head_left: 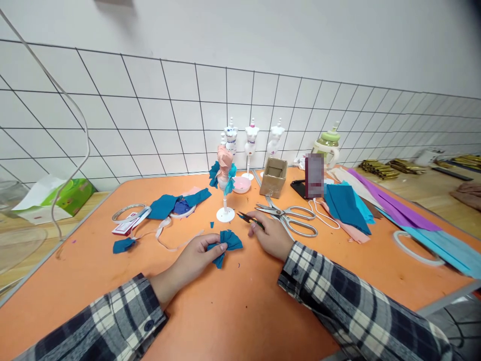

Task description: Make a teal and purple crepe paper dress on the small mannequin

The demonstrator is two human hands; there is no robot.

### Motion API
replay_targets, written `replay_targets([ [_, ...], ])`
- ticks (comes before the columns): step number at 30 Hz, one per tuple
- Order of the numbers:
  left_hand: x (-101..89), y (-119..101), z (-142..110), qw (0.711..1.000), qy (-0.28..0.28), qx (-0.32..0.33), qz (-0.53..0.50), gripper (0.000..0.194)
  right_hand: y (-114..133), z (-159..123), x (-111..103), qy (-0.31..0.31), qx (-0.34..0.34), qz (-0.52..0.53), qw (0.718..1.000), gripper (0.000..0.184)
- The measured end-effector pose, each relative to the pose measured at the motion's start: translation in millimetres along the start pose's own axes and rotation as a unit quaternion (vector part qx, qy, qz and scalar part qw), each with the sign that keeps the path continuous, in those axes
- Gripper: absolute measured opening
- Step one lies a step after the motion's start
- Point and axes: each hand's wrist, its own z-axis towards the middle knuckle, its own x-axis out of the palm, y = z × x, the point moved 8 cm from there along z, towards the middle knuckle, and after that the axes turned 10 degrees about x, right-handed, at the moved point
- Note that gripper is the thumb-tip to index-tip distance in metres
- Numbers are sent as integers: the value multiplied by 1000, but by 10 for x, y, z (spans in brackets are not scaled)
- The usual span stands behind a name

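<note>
My left hand (195, 258) pinches a gathered, fan-like piece of dark teal crepe paper (232, 240) between thumb and fingers, just above the orange table (225, 311). To its right, my right hand (272, 235) is closed around small dark-bladed snips (246, 217), blades pointing left; their handle is mostly hidden by the fingers. Behind both hands stands a miniature dress form (225, 214) on a round white base, dressed in pink crepe paper (224, 159) with teal and light blue ruffles at its sides. Large metal scissors (287, 213) lie right beside my right hand.
Teal paper pieces (162, 206), a tape roll (130, 214) and a ribbon (163, 228) lie left. Farther back are white dress forms (251, 134), a pink bowl (241, 185), a cardboard box (273, 178) and a phone (314, 175). Colored paper strips (394, 200) spread right.
</note>
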Motion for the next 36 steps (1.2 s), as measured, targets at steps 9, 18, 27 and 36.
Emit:
replay_targets([
  [9,-40,-40,29,999,-27,3,36,33,251,-198,107,20,-45,-18,999,35],
  [18,-39,-76,32,996,-34,14,85,34,228,-196,136,41,-23,-65,997,37],
  [27,-12,-110,40,996,-20,16,90,34,205,-175,139,41,10,-97,994,42],
  [36,-15,-83,30,997,-20,20,78,35,147,-143,82,28,31,-76,996,43],
])
